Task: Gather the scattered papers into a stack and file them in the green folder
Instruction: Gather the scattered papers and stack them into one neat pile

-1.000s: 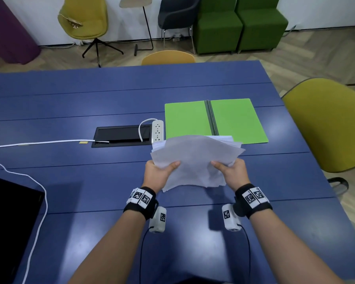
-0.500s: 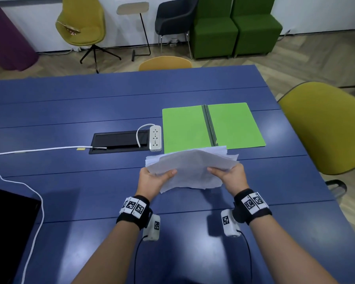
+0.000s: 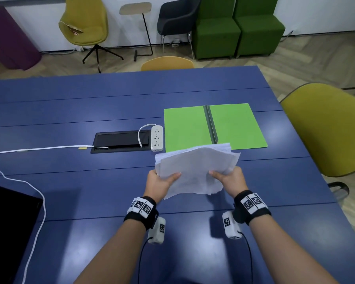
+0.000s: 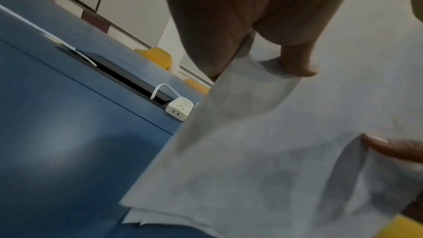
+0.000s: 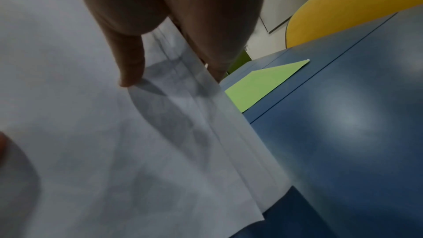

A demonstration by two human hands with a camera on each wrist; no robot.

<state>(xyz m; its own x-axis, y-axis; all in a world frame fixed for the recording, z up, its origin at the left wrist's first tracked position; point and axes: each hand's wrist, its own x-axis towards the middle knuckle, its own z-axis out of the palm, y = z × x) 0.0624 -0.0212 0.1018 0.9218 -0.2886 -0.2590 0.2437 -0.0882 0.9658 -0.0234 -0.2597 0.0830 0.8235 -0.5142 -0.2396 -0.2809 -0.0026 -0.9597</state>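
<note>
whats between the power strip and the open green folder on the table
Nothing: in the head view the white power strip lies just left of the open green folder, bare blue table between.

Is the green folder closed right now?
No, the green folder lies open flat on the table, both covers spread either side of its spine.

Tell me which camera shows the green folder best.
The head view: the green folder lies open and flat on the table, both halves visible. The right wrist view catches only one corner; the left wrist view shows at most a green sliver.
</note>
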